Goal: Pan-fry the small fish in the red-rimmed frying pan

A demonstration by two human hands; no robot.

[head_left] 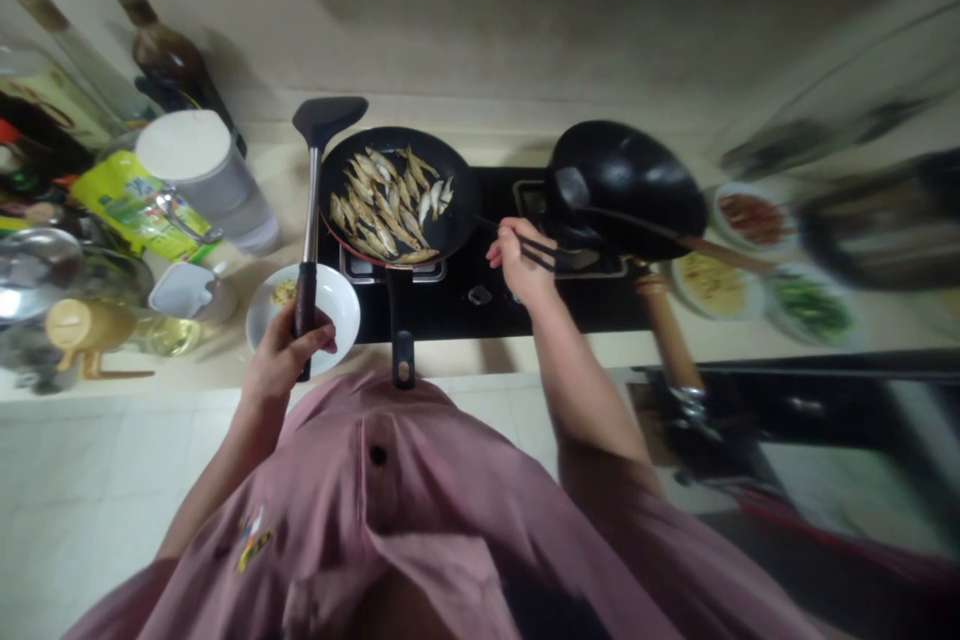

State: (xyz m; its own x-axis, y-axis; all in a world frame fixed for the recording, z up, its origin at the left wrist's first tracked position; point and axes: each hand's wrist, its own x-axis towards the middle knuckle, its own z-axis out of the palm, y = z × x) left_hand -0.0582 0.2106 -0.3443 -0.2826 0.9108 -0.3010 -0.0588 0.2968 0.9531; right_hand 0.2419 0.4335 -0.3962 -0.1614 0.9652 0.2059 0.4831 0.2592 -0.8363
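Observation:
Several small browned fish lie in a black frying pan on the left burner, its handle toward me. Upright in my left hand is a spatula, gripped by its dark handle, with its black blade raised at the pan's left edge. Beneath that hand sits a white plate with a few yellowish bits. My right hand is closed around dark chopsticks, right of the pan. Their tips reach toward the pan's right rim; whether they touch it I cannot tell.
A black wok with a wooden-handled turner in it stands on the right burner of the hob. Plates of chopped food sit at the right. Bottles, a pitcher and a yellow-lidded jar crowd the left.

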